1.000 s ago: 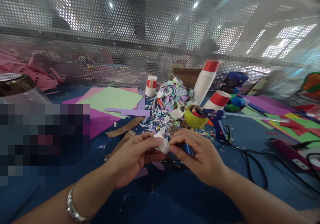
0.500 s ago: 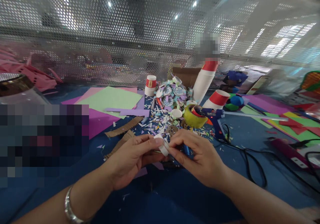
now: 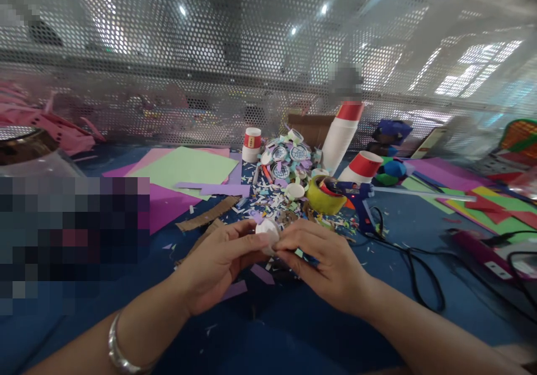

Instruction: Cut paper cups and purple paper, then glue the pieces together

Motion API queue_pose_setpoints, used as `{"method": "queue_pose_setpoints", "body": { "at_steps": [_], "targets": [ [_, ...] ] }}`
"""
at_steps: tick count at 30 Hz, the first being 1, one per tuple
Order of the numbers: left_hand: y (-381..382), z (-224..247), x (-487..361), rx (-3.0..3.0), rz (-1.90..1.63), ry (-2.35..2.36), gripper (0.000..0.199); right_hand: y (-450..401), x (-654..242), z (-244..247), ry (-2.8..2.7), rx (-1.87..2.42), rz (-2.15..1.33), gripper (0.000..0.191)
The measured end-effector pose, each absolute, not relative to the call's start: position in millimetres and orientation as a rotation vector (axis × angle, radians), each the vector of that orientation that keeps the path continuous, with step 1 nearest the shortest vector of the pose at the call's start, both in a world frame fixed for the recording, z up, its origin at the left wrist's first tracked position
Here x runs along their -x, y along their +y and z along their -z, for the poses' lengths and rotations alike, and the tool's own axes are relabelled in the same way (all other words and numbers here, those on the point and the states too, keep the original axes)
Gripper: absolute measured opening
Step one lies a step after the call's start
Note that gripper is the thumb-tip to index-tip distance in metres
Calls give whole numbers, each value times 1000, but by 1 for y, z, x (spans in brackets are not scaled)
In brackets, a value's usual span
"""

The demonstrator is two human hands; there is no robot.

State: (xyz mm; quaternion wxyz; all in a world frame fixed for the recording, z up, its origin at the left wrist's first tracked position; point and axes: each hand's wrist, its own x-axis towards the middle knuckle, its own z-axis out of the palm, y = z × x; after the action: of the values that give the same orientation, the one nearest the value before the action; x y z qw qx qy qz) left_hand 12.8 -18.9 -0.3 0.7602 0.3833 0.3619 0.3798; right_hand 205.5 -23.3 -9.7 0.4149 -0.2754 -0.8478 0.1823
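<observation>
Between my hands is a cut-off paper cup base (image 3: 267, 235), a small white disc with a purple paper tab at its upper left edge. My left hand (image 3: 222, 266) has a silver bangle at the wrist and is closed on the base, thumb across its face. At the base's right edge, the fingers of my right hand (image 3: 325, 260) are pinched together, and their tips hide part of the rim. Just beyond lies a heap of similar cup bases (image 3: 289, 157) with coloured tabs, some with blue grid drawings, among scattered paper snippets (image 3: 268, 204).
A yellow tape roll (image 3: 325, 199) and a blue glue gun (image 3: 358, 196) with a trailing cord lie right of the snippets. Stacked paper cups (image 3: 342, 140) lean behind. Coloured paper sheets (image 3: 184, 168) lie left, with corrugated cardboard strips (image 3: 210, 213). A purple power strip (image 3: 478, 252) sits right.
The cup base has turned in my fingers: its side wall showed before, and now its flat white face and purple tab show. Both hands stay close together.
</observation>
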Motion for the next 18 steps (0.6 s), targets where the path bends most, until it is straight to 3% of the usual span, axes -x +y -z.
{"method": "queue_pose_setpoints", "body": {
  "at_steps": [10,18],
  "targets": [
    [-15,1,-14,-791,-981,783,9,-25,-209,8,-1960,887,-331,17],
    [-18,-2,-16,-690,-1083,763,14,-26,-202,11,-1871,1040,-620,11]
  ]
}}
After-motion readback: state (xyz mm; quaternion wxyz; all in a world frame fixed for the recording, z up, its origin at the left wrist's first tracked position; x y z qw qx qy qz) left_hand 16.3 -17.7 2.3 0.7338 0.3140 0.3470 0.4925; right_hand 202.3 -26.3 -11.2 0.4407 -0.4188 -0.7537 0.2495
